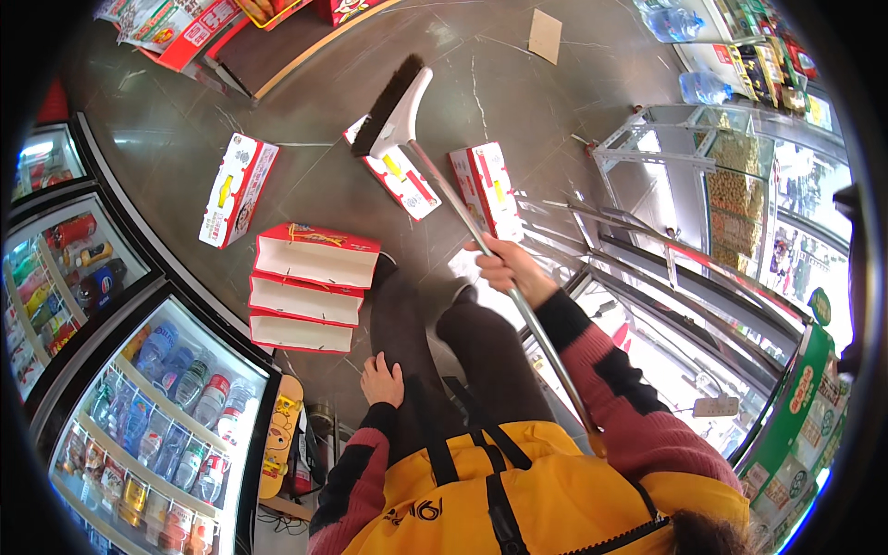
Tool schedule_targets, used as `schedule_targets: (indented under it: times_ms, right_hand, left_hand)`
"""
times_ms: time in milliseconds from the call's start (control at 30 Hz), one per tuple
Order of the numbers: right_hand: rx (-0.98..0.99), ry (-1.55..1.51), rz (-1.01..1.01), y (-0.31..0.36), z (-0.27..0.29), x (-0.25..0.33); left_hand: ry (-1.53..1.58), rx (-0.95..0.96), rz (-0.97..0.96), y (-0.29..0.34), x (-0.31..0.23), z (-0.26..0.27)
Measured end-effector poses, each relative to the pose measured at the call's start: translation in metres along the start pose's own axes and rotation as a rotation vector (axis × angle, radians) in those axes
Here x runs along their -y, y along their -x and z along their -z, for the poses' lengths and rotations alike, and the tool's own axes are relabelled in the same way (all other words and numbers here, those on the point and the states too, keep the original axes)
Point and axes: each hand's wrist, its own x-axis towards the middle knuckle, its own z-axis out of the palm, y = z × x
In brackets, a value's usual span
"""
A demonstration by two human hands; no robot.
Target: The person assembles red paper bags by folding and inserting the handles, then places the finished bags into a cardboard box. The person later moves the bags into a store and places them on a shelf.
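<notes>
My right hand (516, 268) is wrapped round the metal handle of a broom (401, 122). The broom slants up and away to the left, its white head with dark bristles raised toward the far side. Beneath the head, partly covered by it, lies a red and white carton (407, 185). Against my dark trouser leg rests my left hand (382, 381), fingers apart and holding nothing. Just beyond it, three open red cartons with white insides (310, 294) sit side by side on the floor.
Two more cartons stand on the tiled floor, one at the left (239, 190) and one at the right (487, 190). Glass-front drink fridges (153, 416) line my left. A flat piece of cardboard (545, 36) lies far off. Metal racks (647, 139) and a glass door are at the right.
</notes>
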Motion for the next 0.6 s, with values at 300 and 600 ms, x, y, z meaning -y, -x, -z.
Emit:
schedule_targets:
  times_ms: [300, 600]
  right_hand:
    - [-0.522, 0.093, -0.181, 0.126, 0.125, -0.127]
    - [0.066, -0.213, 0.035, 0.048, 0.035, -0.100]
  left_hand:
    - [0.120, 0.115, 0.061, 0.026, 0.021, 0.008]
    - [-0.035, 0.088, -0.120, 0.040, 0.014, 0.008]
